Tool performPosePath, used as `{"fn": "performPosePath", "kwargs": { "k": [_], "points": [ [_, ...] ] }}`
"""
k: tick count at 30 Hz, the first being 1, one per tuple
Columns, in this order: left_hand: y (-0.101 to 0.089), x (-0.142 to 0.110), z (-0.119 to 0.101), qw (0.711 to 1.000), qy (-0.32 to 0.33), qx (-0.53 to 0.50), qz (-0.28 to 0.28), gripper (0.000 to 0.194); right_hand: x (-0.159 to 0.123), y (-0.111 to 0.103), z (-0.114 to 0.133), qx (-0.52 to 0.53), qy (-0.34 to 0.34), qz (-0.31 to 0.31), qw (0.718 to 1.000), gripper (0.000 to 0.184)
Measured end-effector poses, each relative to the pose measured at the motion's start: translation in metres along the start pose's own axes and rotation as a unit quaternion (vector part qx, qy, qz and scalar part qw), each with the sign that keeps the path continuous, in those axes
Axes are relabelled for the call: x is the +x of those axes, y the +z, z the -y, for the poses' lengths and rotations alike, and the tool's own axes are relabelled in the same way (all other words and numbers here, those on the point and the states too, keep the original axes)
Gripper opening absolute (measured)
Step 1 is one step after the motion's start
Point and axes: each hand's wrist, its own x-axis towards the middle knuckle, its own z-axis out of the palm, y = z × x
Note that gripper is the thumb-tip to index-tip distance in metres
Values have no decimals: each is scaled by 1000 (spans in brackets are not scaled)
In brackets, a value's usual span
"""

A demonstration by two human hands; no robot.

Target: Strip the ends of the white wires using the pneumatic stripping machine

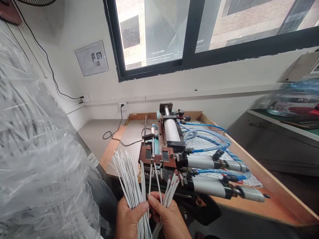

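Note:
My left hand (129,217) is closed around a thick bundle of light grey wires (129,181), their ends fanned out upward. My right hand (170,217) grips a smaller bundle of similar wires (171,190), some with reddish tips. Two single wires (157,179) run up from between my hands to the brown block (169,156) at the front of a pneumatic machine (171,129). My right thumb and fingers pinch close to these wires, beside my left thumb. The lower parts of both bundles are partly hidden by my hands.
Horizontal air cylinders (205,184) stick out to the right, with blue hoses (214,142) behind them. A wooden edge (281,196) borders the bench. Plastic-wrapped wires (37,149) stand high at left. A shelf (281,122) holds a plastic bottle (294,103) at right.

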Motion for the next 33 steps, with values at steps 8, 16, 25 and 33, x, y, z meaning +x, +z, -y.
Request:
{"fn": "performPosePath", "kwargs": {
  "k": [8, 16, 25, 33],
  "points": [
    [-6, 6, 4, 999, -23, -14, -41, 24, 6, 1, 6, 102, 14, -114, 988, 27],
    [1, 3, -5, 999, 4, -9, -44, 19, 12, 3, 14, 146, 47, -99, 983, 22],
    [3, 3, 1, 1000, 13, 23, 7, 20, 0, 7, 12, 67, 38, 24, 997, 22],
    [-4, 8, 4, 999, -16, 12, -27, 21, 3, 3, 10, 116, 20, -123, 985, 25]
  ]
}}
